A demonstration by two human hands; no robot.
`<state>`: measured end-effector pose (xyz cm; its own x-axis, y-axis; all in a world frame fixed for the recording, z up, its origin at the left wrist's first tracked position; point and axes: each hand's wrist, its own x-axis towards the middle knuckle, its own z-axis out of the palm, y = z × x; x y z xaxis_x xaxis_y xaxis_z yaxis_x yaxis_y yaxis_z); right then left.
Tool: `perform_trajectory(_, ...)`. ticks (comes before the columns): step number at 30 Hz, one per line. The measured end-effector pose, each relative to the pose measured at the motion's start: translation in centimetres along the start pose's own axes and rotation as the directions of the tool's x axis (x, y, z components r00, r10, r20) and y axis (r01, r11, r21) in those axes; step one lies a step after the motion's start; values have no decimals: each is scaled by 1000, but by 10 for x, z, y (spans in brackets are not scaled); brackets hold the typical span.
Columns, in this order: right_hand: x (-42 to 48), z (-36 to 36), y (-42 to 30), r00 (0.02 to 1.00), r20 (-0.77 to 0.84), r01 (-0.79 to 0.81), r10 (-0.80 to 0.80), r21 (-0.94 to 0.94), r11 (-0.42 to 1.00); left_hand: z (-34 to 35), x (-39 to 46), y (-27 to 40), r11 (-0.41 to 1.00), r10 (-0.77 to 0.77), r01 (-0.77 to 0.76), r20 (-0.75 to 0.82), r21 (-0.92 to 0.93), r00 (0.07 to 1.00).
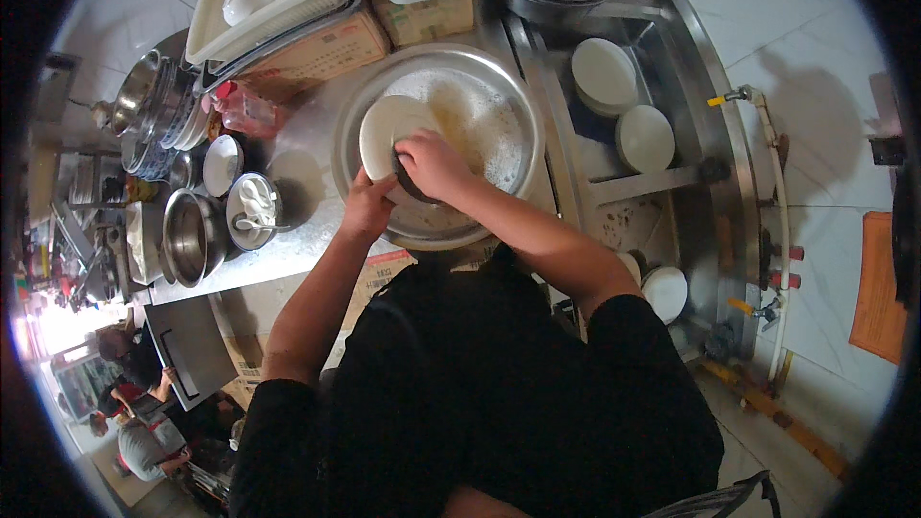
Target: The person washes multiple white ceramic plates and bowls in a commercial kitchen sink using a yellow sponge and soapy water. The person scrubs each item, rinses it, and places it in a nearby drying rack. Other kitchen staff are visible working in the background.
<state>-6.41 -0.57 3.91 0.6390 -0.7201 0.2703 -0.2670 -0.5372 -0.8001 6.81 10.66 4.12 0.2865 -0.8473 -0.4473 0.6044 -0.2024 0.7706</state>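
A wide steel basin [345, 122] with foamy, brownish water [496, 126] stands on the steel counter in front of me. Over it, a round white dish [381, 133] leans at a tilt. My left hand [369, 205] grips the dish by its near rim, thumb on the upper side. In my right hand [435, 165] is a dark scrubbing pad [411, 183], its fingers curled over it against the dish's right side. The hand and pad hide part of the dish. Whether the dish's lower edge touches the water, I cannot tell.
Right of the basin, a steel sink [647, 36] holds white dishes [604, 75]; more lie in a nearer compartment [665, 291]. Leftward stand a bowl of white spoons [253, 210], steel bowls [191, 237] and a red-capped bottle [248, 114]. Behind is a crate [205, 36] of white bowls. People [144, 446] are lower left.
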Motion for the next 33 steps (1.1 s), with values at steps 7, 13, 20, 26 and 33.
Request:
perform_trajectory(7, 2, -4, 61, 983, 13, -180, 183, -137, 974, 3, -15, 19, 993, 101, -103, 31, 60, 994)
perform_trajectory(13, -20, -69, -5, 869, 294, -491, 397, 601, 631, 54, -26, 13, 573, 379, -463, 282, 676, 881)
perform_trajectory(20, -62, -109, -2, 849, 227, -444, 476, 795, 414, 102, -5, -1, -163, 349, -784, 778, 599, 522)
perform_trajectory(26, -83, -92, 96, 818, -209, -285, 535, 661, 694, 123, 21, -13, -441, 86, -726, 830, 528, 551)
perform_trajectory(33, -123, -156, 214, 400, -46, 233, 915, 971, -54, 28, 73, -45, -153, 326, -148, 191, 977, 926)
